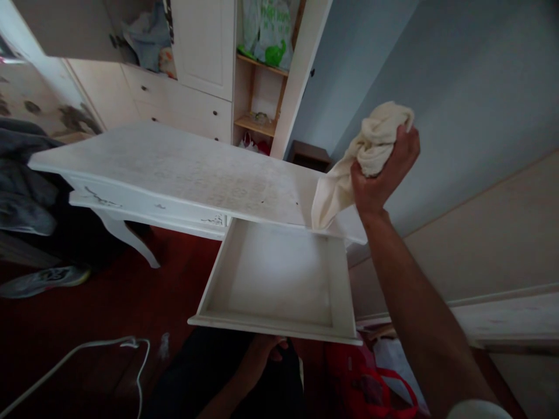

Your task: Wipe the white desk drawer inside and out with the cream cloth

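At the near edge, the person's bare left grip (pixel 268 352) is beneath the front of an open, shallow white wooden drawer (pixel 275 327); I cannot tell whether its fingers clasp the panel or are loose. On the near left, a white cable (pixel 65 361) curves over the dark red floor (pixel 181 273), and a bright red bag (pixel 349 378) lies to the near right, below the drawer. Farther left, a light-coloured shoe (pixel 43 281) rests near the curved leg of a long white worktop (pixel 174 157).

The drawer juts toward the person from the right part of this worktop, its pale inside empty. Above its far right corner, the bare right grip (pixel 386 171) is closed around a bunched cream cloth (pixel 382 137), whose loose end hangs down to the worktop's near edge; I can't tell whether it touches. Grey smudges mark the white surface.

Behind the worktop, a dark brown box-like piece (pixel 310 154) sits by the blue-grey wall (pixel 471 87). Farther left stands a white cabinet (pixel 205 52), a white-and-green plastic bag (pixel 273 35) on its open shelf.
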`<action>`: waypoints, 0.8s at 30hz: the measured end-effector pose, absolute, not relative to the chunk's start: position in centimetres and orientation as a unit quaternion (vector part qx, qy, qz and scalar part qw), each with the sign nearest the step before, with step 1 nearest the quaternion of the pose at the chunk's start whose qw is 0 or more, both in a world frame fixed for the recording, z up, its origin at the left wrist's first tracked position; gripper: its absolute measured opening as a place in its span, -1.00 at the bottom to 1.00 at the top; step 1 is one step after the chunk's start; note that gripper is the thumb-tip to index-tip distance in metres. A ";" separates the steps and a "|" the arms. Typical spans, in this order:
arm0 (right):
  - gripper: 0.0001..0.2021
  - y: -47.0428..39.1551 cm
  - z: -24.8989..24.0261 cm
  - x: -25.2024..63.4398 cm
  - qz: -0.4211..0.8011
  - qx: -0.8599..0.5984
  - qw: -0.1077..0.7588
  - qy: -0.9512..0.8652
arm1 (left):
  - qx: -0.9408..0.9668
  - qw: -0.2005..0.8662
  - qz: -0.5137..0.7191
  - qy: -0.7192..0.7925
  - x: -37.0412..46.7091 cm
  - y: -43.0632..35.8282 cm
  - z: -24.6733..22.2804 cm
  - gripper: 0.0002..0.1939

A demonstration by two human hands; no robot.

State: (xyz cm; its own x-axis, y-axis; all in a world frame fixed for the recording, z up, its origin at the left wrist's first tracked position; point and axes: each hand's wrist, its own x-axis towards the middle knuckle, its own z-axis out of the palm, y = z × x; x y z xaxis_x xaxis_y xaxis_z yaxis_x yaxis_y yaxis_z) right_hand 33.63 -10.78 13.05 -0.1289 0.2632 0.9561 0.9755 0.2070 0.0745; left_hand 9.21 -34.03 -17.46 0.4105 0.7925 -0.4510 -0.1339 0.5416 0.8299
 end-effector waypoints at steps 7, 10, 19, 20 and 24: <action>-0.32 -8.1 5.6 35.3 -0.204 -0.471 0.209 -0.832 | 0.360 0.750 0.309 0.461 9.6 -34.0 -19.3 -0.49; -0.34 -8.3 1.6 34.9 -0.117 -0.493 0.237 -0.829 | 0.350 0.759 0.296 0.462 9.6 -33.7 -19.8 -0.50; -0.15 -6.3 1.4 36.6 0.141 -0.553 0.334 -0.751 | 0.244 0.848 0.296 0.366 8.5 -33.5 -18.5 -0.50; -0.15 -6.4 1.3 37.1 0.158 -0.564 0.362 -0.725 | 0.230 0.856 0.301 0.353 8.2 -33.5 -18.3 -0.52; -0.27 -7.5 0.4 38.9 0.152 -0.596 0.473 -0.631 | 0.173 0.892 0.291 0.301 6.8 -33.3 -17.6 -0.61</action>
